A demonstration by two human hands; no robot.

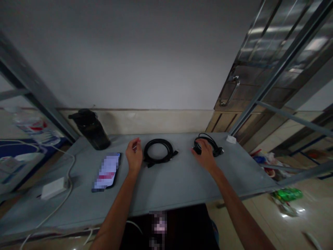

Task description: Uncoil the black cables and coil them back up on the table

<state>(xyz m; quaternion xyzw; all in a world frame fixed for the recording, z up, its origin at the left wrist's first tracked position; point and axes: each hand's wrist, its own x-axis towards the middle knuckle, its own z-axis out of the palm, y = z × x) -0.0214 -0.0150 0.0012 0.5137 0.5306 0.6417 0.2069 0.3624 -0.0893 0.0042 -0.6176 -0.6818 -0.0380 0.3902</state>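
Note:
Two coils of black cable lie on the grey tabletop. The left coil (146, 152) forms an open ring, its plug ends lying at its right and front. Just left of that ring is my left hand (134, 156), fingers loosely curled with a gap between thumb and fingertips; nothing plainly shows in it. My right hand (204, 154) rests over the left side of the smaller right coil (214, 147), thumb and fingers on either side of the black strands. Part of that coil is hidden under the hand.
A smartphone (108, 172) lies left of my left hand, with a dark bottle (91, 130) behind it. A white adapter (54, 188) with a white cord sits at the table's left. A small white block (231, 139) is at the back right. Metal posts flank the table (166, 191).

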